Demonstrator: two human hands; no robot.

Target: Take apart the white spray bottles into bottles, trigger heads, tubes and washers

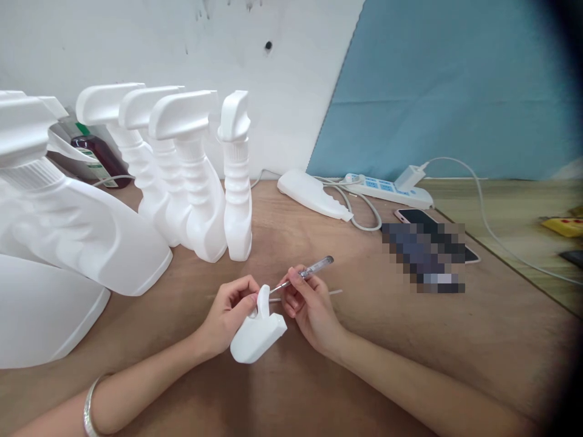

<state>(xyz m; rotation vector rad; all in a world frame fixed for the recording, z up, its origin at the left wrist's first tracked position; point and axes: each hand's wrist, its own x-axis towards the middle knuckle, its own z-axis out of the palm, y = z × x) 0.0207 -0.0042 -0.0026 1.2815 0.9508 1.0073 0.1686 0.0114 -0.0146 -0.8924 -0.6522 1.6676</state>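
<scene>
The white spray head (255, 341) was grasped by the left hand (230, 312), just above the wooden table (300, 237). A slim tool (314, 267) was pinched in the right hand (314, 309) and aimed at the trigger (263, 300); whether they touched could not be told. Upright white spray bottles (237, 200) were ranged beyond, to the left.

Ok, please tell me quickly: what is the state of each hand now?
Left hand: closed, holding the white spray head.
Right hand: closed, holding a slim tool.
</scene>
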